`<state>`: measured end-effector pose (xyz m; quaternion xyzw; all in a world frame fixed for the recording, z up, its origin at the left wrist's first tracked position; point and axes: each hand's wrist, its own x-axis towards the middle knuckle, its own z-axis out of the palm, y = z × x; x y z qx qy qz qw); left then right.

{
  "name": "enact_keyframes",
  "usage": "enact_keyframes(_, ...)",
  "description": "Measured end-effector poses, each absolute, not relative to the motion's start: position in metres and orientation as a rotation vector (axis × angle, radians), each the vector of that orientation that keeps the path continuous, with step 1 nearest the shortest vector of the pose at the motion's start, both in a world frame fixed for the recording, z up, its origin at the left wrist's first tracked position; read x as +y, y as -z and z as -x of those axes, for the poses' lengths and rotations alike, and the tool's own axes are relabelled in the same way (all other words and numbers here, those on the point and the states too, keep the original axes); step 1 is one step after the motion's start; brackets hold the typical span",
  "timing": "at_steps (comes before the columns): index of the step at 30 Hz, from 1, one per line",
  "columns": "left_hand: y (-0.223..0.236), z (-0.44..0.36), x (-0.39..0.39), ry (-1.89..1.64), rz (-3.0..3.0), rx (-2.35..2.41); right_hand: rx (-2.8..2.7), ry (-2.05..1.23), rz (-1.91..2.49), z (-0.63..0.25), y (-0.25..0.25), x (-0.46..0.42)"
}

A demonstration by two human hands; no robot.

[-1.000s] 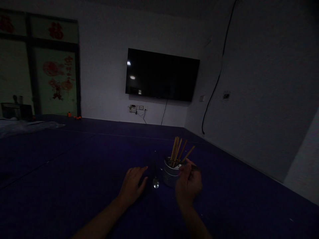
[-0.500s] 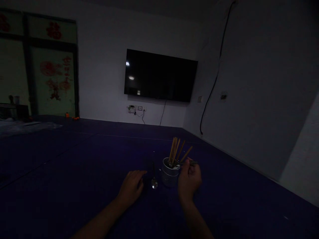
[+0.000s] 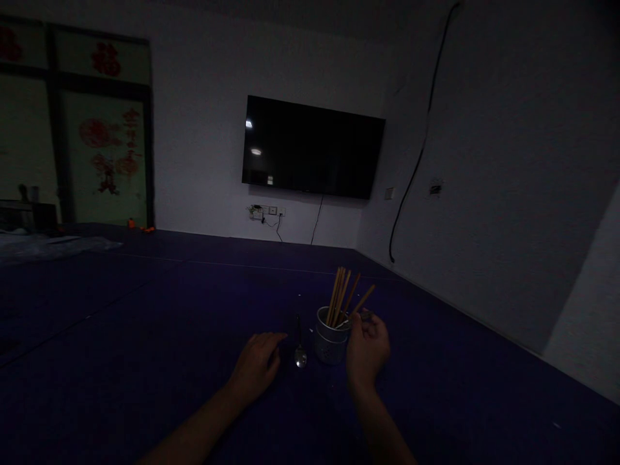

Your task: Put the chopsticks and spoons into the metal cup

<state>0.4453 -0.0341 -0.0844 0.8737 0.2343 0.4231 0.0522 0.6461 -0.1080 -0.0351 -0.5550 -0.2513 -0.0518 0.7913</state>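
Note:
A grey cylindrical holder stands upright on the dark blue surface, with several wooden chopsticks leaning in it. My right hand is at the holder's right rim, its fingers closed on a thin metal spoon. The spoon lies across the rim, and its bowl end is hard to make out in the dim light. Another metal spoon lies flat to the left of the holder, bowl toward me. My left hand rests on the surface left of that spoon, fingers stretched out and holding nothing.
The wide blue surface reaches to the walls. Crumpled clear plastic lies at the far left, near small orange items. A television hangs on the back wall; a black cable runs down the right wall.
The spoon in my right hand has shifted and tilted, its bowl now less visible at the holder's mouth. My right hand moved slightly; my left hand stays nearly still.

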Motion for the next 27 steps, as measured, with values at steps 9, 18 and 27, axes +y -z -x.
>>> enact_keyframes(9,0.083,-0.446,-0.037,-1.281,-2.669,0.701,-0.530,0.096,1.310,-0.651,0.044,-0.104)
enact_keyframes(18,0.087,-0.446,-0.034,-1.285,-2.674,0.711,-0.515,0.250,1.304,-0.635,0.030,-0.114)
enact_keyframes(27,0.084,-0.447,-0.036,-1.264,-2.667,0.740,-1.475,0.490,1.659,-0.601,0.044,-0.110)
